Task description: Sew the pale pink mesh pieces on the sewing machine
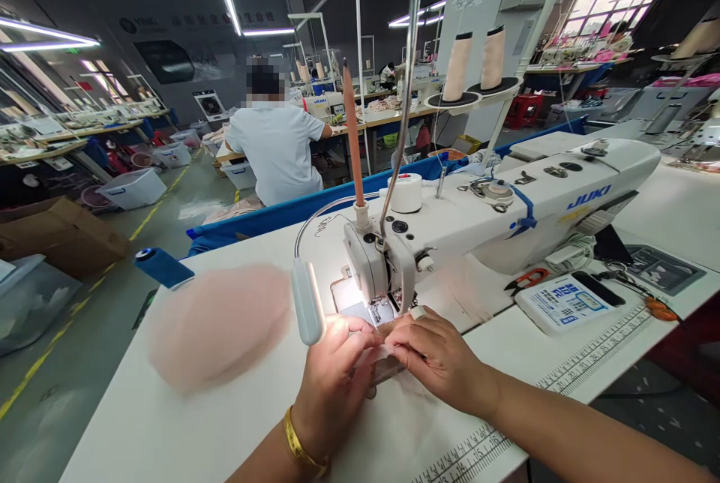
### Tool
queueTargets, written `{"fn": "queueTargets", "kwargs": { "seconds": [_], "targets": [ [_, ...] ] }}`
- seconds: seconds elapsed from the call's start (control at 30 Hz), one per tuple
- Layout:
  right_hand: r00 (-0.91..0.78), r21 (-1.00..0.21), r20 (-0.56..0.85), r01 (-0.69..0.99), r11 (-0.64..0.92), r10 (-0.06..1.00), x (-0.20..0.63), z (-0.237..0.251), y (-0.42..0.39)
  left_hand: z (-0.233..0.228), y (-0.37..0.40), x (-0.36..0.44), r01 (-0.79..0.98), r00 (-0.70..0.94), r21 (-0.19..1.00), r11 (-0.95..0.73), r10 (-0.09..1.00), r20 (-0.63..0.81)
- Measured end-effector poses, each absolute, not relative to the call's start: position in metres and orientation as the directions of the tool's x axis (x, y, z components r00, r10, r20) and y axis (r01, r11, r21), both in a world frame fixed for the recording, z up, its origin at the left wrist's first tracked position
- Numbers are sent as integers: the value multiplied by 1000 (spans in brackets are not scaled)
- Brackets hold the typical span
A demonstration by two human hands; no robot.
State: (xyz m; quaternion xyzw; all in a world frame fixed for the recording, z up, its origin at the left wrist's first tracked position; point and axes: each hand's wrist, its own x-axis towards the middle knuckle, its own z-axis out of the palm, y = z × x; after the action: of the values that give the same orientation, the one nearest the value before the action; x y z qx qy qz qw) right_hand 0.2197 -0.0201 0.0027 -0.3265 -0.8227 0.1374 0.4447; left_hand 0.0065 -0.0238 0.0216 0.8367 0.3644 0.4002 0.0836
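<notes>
A thin, sheer pale pink fabric [413, 387] lies in front of the needle area of a white sewing machine [450, 220]. My left hand [340, 374] pinches its edge, with a gold bracelet on the wrist. Close beside it, my right hand [436, 352] is closed on the same fabric, fingertips almost meeting the left ones. The presser foot [383, 310] stands just beyond my fingers; the stitching point is partly hidden. Left of the needle hangs a small lit lamp [307, 303] on a bendy neck.
More pink fabric [219, 325] lies on the left of the table. A blue thread cone [163, 267] is at the left edge. Right of my hands are orange-handled snips [527, 280], a white box [568, 301] and a printed ruler [596, 344]. A co-worker [275, 145] sits ahead.
</notes>
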Motion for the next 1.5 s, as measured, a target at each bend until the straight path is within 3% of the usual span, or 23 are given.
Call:
{"fn": "queueTargets", "kwargs": {
  "seconds": [0.37, 1.1, 1.5],
  "targets": [
    [-396, -502, 645, 426, 753, 654, 220, 4, -21, 16, -24, 7, 572, 389, 328, -751, 601, 698],
    [-416, -443, 666, 447, 777, 619, 219, -1, -21, 19, -27, 8, 587, 392, 351, -729, 635, 665],
    [-411, -488, 672, 379, 786, 616, 219, 5, -22, 25, -27, 9, 552, 383, 420, -721, 666, 640]
  ]
}}
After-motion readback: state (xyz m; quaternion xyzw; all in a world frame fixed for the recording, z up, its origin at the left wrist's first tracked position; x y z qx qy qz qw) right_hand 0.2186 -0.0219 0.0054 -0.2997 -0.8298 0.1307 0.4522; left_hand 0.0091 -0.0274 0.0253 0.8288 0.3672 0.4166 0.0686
